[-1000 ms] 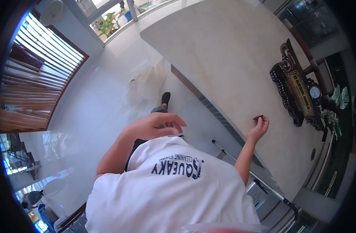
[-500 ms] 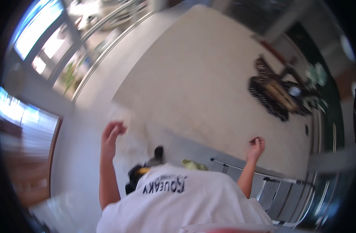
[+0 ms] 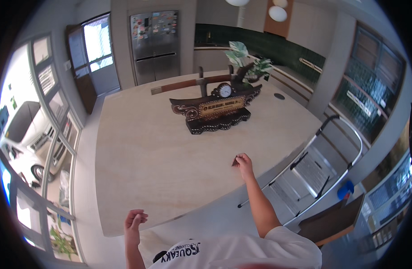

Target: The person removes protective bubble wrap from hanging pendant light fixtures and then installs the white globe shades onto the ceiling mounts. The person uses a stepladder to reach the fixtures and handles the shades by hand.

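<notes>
My left hand (image 3: 135, 218) is beside the near left corner of the pale stone-topped table (image 3: 141, 143), fingers loosely bent and apart, holding nothing visible. My right hand (image 3: 244, 163) is over the near right part of the tabletop, fingertips closed on a small dark flat piece (image 3: 235, 161) that I cannot identify. Beyond it stands a carved dark wooden display piece (image 3: 217, 124) with a round clock and gold plaque. A wooden bar (image 3: 173, 86) and a leafy plant (image 3: 237, 54) are behind the display.
A folded aluminium stepladder (image 3: 312, 171) leans along the table's right side, near a brown chair (image 3: 331, 219) and a blue container (image 3: 345, 190). Glazed doors with a car (image 3: 28, 134) outside are on the left. A steel fridge (image 3: 154, 49), doorway and kitchen counters are at the back.
My view has swung up and round to face the tabletop, display and kitchen. My right hand, still pinching the dark piece, has come farther over the table; my left hand has lowered in view.
</notes>
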